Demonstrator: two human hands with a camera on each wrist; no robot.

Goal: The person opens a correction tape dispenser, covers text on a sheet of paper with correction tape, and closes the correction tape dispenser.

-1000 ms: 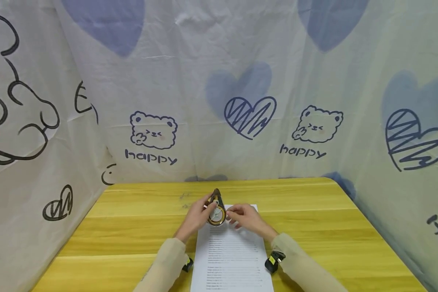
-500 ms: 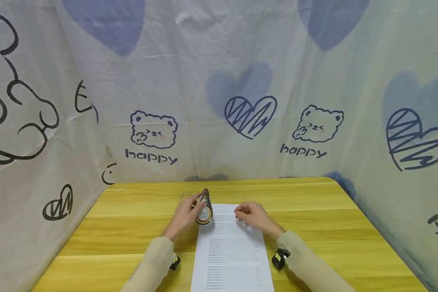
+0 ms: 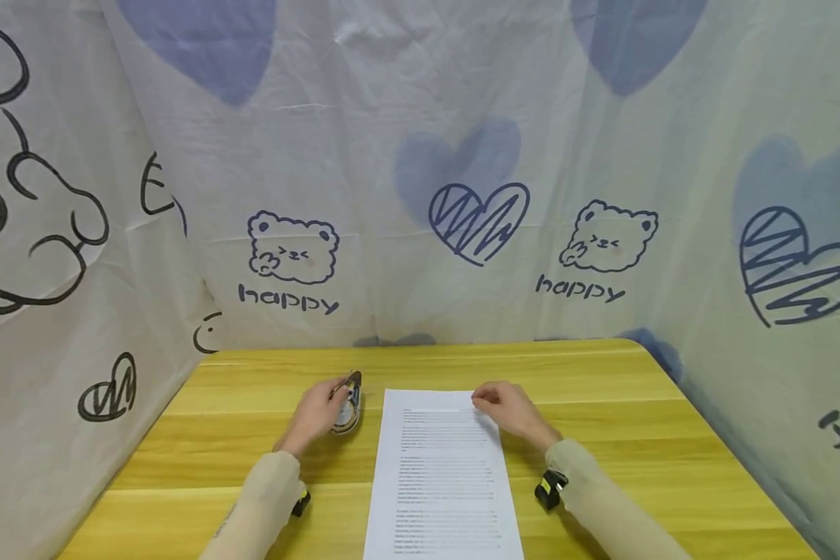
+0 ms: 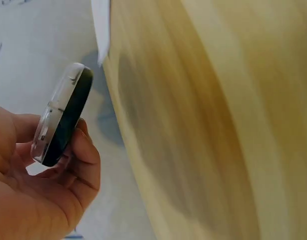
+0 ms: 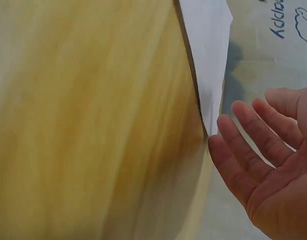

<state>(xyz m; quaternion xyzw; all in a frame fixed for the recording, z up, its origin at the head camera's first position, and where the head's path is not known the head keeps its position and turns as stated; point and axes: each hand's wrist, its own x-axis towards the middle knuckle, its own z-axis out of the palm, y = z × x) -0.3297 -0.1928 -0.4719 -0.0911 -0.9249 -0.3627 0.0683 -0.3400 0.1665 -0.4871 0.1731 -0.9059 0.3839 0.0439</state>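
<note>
My left hand holds a correction tape, a teardrop-shaped dispenser with a clear case and dark tip, left of the paper. Seen edge-on in the left wrist view, the correction tape is pinched between thumb and fingers, its shadow falling on the table. A white printed sheet of paper lies at the middle of the table, lines of text facing up. By its top right corner is my right hand. In the right wrist view the right hand has loosely bent, spread fingers, with fingertips right at the paper's corner.
The yellow wood-grain table has its far edge close to a pale curtain printed with hearts and bears. More curtain hangs along the left and right sides. Each wrist carries a small black camera.
My left hand has carried the correction tape leftward off the paper, uncovering its top left part. My right hand has shifted right along the top edge to the corner.
</note>
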